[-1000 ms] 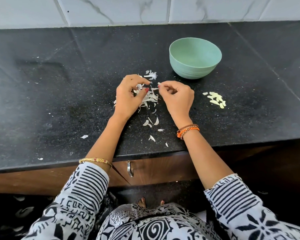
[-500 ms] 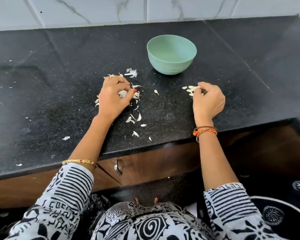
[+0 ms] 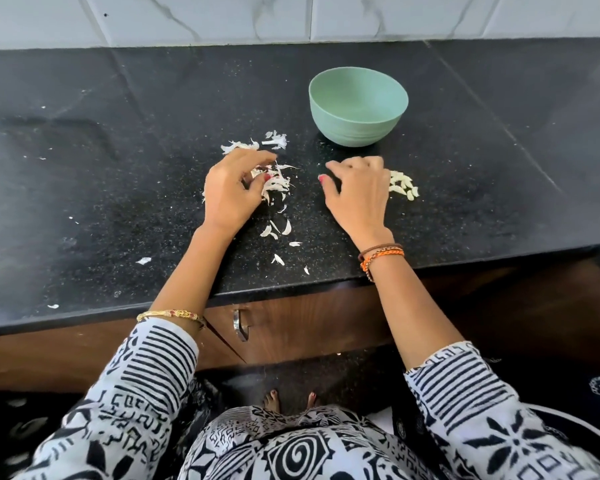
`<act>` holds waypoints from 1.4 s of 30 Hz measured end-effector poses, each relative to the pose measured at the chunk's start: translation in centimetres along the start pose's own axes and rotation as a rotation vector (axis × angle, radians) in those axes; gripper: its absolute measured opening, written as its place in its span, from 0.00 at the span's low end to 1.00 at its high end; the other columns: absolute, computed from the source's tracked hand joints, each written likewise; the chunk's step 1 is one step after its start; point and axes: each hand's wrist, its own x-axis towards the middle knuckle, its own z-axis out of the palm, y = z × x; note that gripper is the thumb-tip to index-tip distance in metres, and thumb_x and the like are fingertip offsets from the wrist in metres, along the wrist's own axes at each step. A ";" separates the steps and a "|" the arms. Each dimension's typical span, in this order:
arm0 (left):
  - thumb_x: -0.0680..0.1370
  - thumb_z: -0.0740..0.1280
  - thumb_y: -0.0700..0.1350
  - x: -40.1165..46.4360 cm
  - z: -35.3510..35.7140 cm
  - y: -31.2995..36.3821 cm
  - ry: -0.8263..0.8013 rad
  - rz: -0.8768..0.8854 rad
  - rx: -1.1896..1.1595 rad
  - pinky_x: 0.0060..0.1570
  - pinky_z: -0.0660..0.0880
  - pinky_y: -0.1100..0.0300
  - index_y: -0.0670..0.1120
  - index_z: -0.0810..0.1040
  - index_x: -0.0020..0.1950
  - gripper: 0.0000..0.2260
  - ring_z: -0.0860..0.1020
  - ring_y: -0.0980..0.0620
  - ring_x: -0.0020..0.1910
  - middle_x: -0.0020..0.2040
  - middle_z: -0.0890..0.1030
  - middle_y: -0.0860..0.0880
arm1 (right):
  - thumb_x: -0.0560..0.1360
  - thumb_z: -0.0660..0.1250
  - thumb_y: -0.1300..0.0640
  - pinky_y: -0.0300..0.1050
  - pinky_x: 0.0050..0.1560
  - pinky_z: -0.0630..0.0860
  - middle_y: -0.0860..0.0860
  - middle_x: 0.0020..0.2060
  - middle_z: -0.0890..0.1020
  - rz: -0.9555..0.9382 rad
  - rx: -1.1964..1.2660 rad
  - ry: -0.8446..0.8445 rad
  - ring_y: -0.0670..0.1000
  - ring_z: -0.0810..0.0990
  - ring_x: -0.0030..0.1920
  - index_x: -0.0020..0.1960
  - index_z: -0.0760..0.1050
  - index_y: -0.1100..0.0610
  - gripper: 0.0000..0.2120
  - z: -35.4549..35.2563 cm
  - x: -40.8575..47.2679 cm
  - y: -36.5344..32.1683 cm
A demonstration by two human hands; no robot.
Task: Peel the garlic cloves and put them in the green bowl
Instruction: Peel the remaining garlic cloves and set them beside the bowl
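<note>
Black counter [image 3: 118, 188], right hand [image 3: 357, 195] back from peeled cloves [image 3: 402, 185] (fingers relaxed), left hand [image 3: 232, 192] pinching skins [image 3: 274, 185].

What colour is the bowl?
The bowl is pale green, seen best in the head view.

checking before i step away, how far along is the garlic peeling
Partly done: a small heap of peeled cloves lies on the counter, right of the right hand. In hand: the left hand works in the pile of skins. Left: the green bowl looks empty, so no cloves have gone in.
</note>
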 end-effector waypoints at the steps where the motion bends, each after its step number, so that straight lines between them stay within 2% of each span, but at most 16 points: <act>1: 0.71 0.68 0.36 0.0 0.0 0.0 -0.012 0.010 0.009 0.36 0.72 0.67 0.43 0.82 0.50 0.09 0.75 0.50 0.34 0.46 0.82 0.45 | 0.78 0.60 0.49 0.47 0.50 0.62 0.52 0.53 0.79 0.005 -0.041 -0.062 0.57 0.69 0.57 0.60 0.77 0.51 0.14 0.1 0.2 -0.2; 4: 0.71 0.66 0.36 0.1 -0.1 0.1 -0.014 0.010 0.022 0.38 0.74 0.58 0.43 0.82 0.51 0.10 0.77 0.47 0.34 0.45 0.82 0.45 | 0.78 0.60 0.49 0.47 0.48 0.64 0.53 0.49 0.81 0.056 -0.028 -0.121 0.56 0.70 0.55 0.56 0.79 0.51 0.12 0.0 0.5 -0.4; 6: 0.71 0.66 0.36 0.1 -0.1 0.3 -0.004 -0.013 0.017 0.38 0.73 0.60 0.43 0.82 0.51 0.10 0.73 0.54 0.32 0.44 0.82 0.46 | 0.77 0.62 0.50 0.47 0.48 0.66 0.53 0.47 0.81 0.078 0.018 -0.104 0.56 0.70 0.54 0.55 0.80 0.52 0.12 0.0 0.5 -0.4; 11: 0.71 0.66 0.36 0.2 -0.1 0.4 0.023 -0.025 0.010 0.36 0.71 0.64 0.43 0.82 0.49 0.09 0.72 0.53 0.32 0.43 0.82 0.46 | 0.77 0.63 0.53 0.48 0.48 0.69 0.53 0.43 0.81 0.082 0.070 -0.092 0.55 0.71 0.53 0.48 0.81 0.55 0.09 0.1 0.7 -0.8; 14: 0.72 0.66 0.37 0.1 0.0 0.5 0.064 -0.017 0.001 0.37 0.69 0.70 0.41 0.82 0.47 0.07 0.72 0.53 0.33 0.43 0.82 0.45 | 0.77 0.62 0.56 0.48 0.47 0.68 0.52 0.42 0.81 0.049 0.176 -0.055 0.54 0.72 0.52 0.48 0.79 0.56 0.07 0.6 0.7 -1.7; 17: 0.73 0.67 0.39 0.5 0.2 0.2 0.088 -0.036 0.009 0.47 0.64 0.76 0.42 0.83 0.45 0.06 0.74 0.54 0.40 0.41 0.83 0.47 | 0.77 0.61 0.58 0.40 0.42 0.64 0.53 0.43 0.81 0.040 0.373 -0.068 0.51 0.73 0.48 0.50 0.77 0.55 0.07 1.5 0.9 -3.1; 20: 0.73 0.67 0.43 1.0 0.2 0.0 0.025 -0.051 -0.017 0.57 0.64 0.68 0.45 0.83 0.43 0.06 0.77 0.54 0.43 0.39 0.82 0.55 | 0.77 0.63 0.58 0.36 0.35 0.59 0.52 0.41 0.82 0.041 0.483 -0.045 0.46 0.71 0.45 0.49 0.79 0.55 0.06 2.3 1.0 -4.3; 22: 0.73 0.67 0.44 1.5 0.1 -0.4 -0.040 -0.108 -0.109 0.55 0.69 0.61 0.46 0.83 0.42 0.05 0.78 0.59 0.41 0.37 0.79 0.61 | 0.76 0.65 0.58 0.33 0.35 0.63 0.50 0.40 0.82 0.036 0.505 -0.008 0.46 0.71 0.44 0.48 0.80 0.55 0.05 2.9 1.4 -4.7; 23: 0.72 0.68 0.44 1.5 0.1 -0.3 -0.053 -0.131 -0.151 0.54 0.70 0.61 0.46 0.83 0.41 0.05 0.77 0.62 0.40 0.36 0.78 0.63 | 0.75 0.65 0.57 0.29 0.36 0.64 0.50 0.40 0.82 0.020 0.507 0.012 0.46 0.71 0.44 0.47 0.80 0.55 0.05 2.8 1.3 -4.7; 25: 0.72 0.68 0.46 1.7 0.0 -0.4 -0.078 -0.161 -0.211 0.52 0.71 0.61 0.48 0.82 0.40 0.04 0.77 0.63 0.38 0.36 0.78 0.63 | 0.75 0.66 0.57 0.31 0.36 0.63 0.49 0.40 0.82 -0.005 0.504 0.039 0.44 0.70 0.44 0.46 0.80 0.55 0.05 2.7 1.3 -4.6; 28: 0.73 0.68 0.44 1.6 -0.1 -0.6 -0.107 -0.179 -0.247 0.48 0.67 0.69 0.46 0.80 0.41 0.04 0.74 0.66 0.40 0.36 0.77 0.61 | 0.74 0.66 0.60 0.32 0.37 0.62 0.49 0.39 0.82 -0.004 0.537 0.064 0.45 0.70 0.44 0.44 0.80 0.55 0.05 3.0 1.4 -4.7; 31: 0.74 0.67 0.43 1.2 -0.1 -0.6 -0.139 -0.159 -0.236 0.49 0.61 0.76 0.46 0.78 0.41 0.03 0.70 0.65 0.46 0.38 0.74 0.62 | 0.72 0.65 0.62 0.25 0.42 0.65 0.48 0.38 0.82 -0.016 0.586 0.124 0.45 0.71 0.43 0.42 0.80 0.56 0.06 3.0 1.2 -4.7; 34: 0.75 0.64 0.49 1.2 0.0 -0.5 -0.228 -0.162 -0.291 0.49 0.62 0.73 0.50 0.75 0.40 0.05 0.68 0.60 0.46 0.37 0.73 0.61 | 0.72 0.65 0.63 0.26 0.42 0.66 0.49 0.39 0.82 -0.014 0.641 0.147 0.44 0.71 0.43 0.42 0.80 0.57 0.06 3.0 0.9 -4.5; 36: 0.74 0.62 0.53 1.3 -0.1 -0.4 -0.289 -0.159 -0.369 0.45 0.65 0.70 0.53 0.72 0.38 0.07 0.69 0.61 0.41 0.36 0.73 0.60 | 0.72 0.65 0.63 0.27 0.41 0.66 0.48 0.39 0.81 -0.020 0.669 0.141 0.43 0.71 0.42 0.42 0.80 0.58 0.05 3.1 0.8 -4.4; 39: 0.75 0.60 0.50 1.2 -0.4 0.1 -0.378 -0.173 -0.550 0.36 0.64 0.71 0.49 0.71 0.37 0.08 0.67 0.64 0.32 0.33 0.70 0.52 | 0.71 0.66 0.63 0.26 0.41 0.65 0.44 0.39 0.79 -0.041 0.708 0.140 0.40 0.70 0.40 0.42 0.80 0.58 0.05 3.0 0.6 -4.6; 42: 0.75 0.61 0.49 1.1 -0.6 -0.1 -0.407 -0.200 -0.596 0.36 0.65 0.70 0.47 0.70 0.38 0.08 0.66 0.63 0.32 0.34 0.69 0.50 | 0.71 0.66 0.63 0.26 0.41 0.66 0.42 0.39 0.78 -0.049 0.706 0.157 0.39 0.70 0.41 0.41 0.80 0.58 0.04 2.9 0.3 -4.7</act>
